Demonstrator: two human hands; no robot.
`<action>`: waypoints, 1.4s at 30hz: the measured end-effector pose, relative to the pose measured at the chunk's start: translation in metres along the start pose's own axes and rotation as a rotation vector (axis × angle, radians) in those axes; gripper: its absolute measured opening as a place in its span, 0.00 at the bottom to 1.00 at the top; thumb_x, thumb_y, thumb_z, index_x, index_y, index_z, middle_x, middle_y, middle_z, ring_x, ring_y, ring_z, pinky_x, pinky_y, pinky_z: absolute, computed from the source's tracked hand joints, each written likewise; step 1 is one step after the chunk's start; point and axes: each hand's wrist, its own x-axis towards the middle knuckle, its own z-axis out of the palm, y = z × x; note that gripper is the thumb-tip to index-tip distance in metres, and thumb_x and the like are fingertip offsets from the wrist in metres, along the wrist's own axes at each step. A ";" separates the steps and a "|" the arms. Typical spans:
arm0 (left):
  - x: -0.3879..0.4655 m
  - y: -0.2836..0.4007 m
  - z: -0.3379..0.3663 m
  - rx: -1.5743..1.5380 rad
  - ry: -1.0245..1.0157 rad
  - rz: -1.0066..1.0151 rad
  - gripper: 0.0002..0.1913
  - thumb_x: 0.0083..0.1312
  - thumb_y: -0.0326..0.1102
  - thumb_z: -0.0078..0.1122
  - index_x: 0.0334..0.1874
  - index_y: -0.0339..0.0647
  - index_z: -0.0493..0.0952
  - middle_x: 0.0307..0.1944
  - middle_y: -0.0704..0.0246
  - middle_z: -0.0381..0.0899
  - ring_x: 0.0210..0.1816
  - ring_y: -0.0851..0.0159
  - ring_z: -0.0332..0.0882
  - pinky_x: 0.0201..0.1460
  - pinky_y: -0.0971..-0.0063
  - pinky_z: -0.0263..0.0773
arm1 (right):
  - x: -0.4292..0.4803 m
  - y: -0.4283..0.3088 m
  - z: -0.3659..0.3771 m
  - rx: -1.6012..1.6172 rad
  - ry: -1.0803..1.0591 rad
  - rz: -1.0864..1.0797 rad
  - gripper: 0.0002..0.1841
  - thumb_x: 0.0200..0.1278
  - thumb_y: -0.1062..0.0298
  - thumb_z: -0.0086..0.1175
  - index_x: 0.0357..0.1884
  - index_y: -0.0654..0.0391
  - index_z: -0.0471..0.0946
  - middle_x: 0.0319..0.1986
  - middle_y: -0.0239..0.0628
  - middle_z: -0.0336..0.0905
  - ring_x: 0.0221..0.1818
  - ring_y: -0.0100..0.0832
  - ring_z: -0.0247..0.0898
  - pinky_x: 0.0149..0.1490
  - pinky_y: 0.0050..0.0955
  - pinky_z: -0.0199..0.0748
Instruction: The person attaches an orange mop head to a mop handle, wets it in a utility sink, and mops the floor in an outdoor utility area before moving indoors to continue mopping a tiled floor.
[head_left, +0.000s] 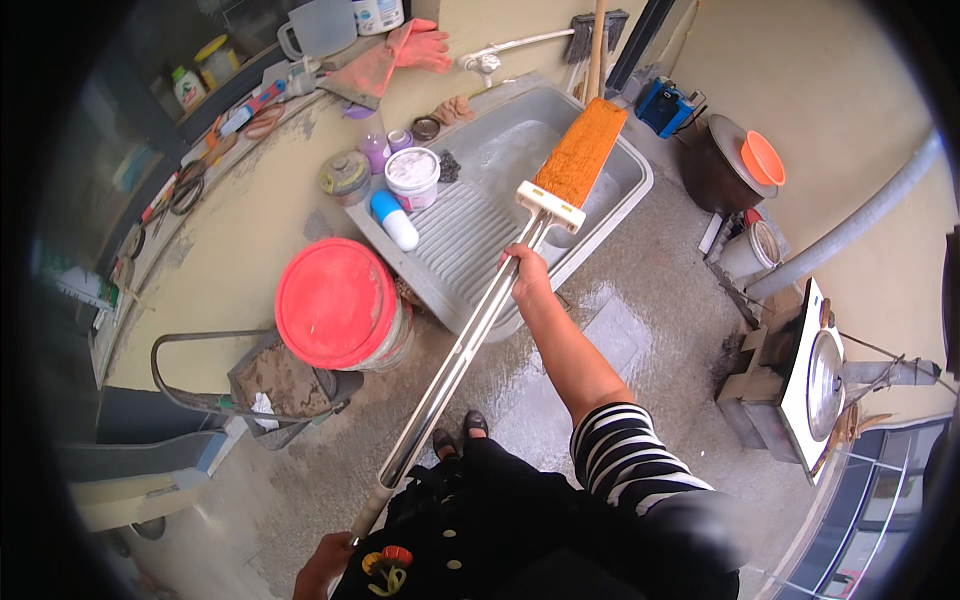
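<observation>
A sponge mop with an orange sponge head (581, 154) is held slantwise across the view. My right hand (527, 268) grips its metal pole (461, 349) just below the white head frame (550, 206). Down at the pole's lower end, my left hand (328, 559) is closed around it near the grey grip (371, 512). The mop head lies over the basin side of a grey sink (639, 180), whose ribbed washboard (457, 240) slopes toward me. Some water shows in the basin; whether the sponge touches the sink I cannot tell.
Left of the sink stands a bucket with a red lid (334, 300), beside a long-handled dustpan (281, 375). A white tub (412, 176) and a blue-and-white capsule-shaped container (395, 220) sit on the sink. At right are a stove (795, 397) and a dark pot (720, 169). The floor (600, 337) is wet.
</observation>
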 end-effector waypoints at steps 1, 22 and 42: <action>-0.002 0.002 0.005 0.006 0.005 0.025 0.09 0.63 0.34 0.67 0.38 0.34 0.83 0.28 0.75 0.81 0.33 0.78 0.73 0.37 0.76 0.71 | 0.003 -0.001 -0.006 -0.004 0.010 0.015 0.04 0.52 0.80 0.52 0.31 0.64 0.72 0.21 0.42 0.73 0.21 0.37 0.72 0.29 0.35 0.75; -0.009 0.124 0.029 -0.046 -0.084 0.017 0.12 0.60 0.37 0.69 0.41 0.40 0.79 0.32 0.74 0.81 0.38 0.74 0.78 0.44 0.76 0.72 | -0.014 -0.043 -0.051 0.233 -0.137 0.093 0.12 0.64 0.65 0.59 0.43 0.56 0.69 0.37 0.44 0.78 0.39 0.42 0.79 0.44 0.44 0.80; -0.022 0.174 -0.019 0.112 -0.324 0.456 0.08 0.63 0.30 0.61 0.38 0.37 0.72 0.23 0.72 0.74 0.19 0.75 0.72 0.20 0.78 0.69 | -0.283 0.137 0.029 0.262 -0.354 0.162 0.40 0.66 0.31 0.46 0.59 0.64 0.69 0.49 0.53 0.78 0.53 0.49 0.77 0.59 0.49 0.74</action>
